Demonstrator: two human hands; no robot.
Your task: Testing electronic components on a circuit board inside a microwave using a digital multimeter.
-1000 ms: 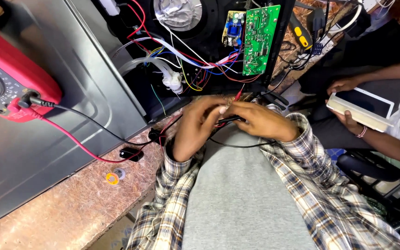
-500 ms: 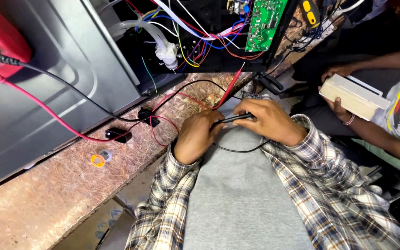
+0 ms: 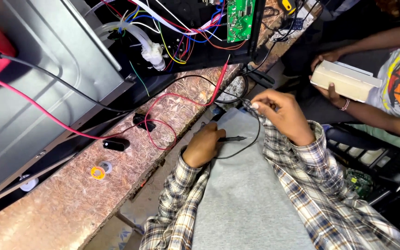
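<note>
Two probes in use. Black probe [image 3: 230,138]: slim, dark, thin metal tip; lies approx. level over grey shirt [image 3: 246,194], tip pointing right; left hand [image 3: 203,146] closed round its rear end. Red probe [image 3: 218,85]: slim red stick, long axis steep, tip up toward black panel [image 3: 195,32], lower end near bench edge [image 3: 116,185]. Right hand [image 3: 281,113] pinches black wire [image 3: 248,106], thumb & forefinger shut on it.

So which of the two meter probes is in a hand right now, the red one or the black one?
The black probe, in the left hand over the lap. The red probe lies on the bench, its tip by the open appliance, with no hand on it.
</note>
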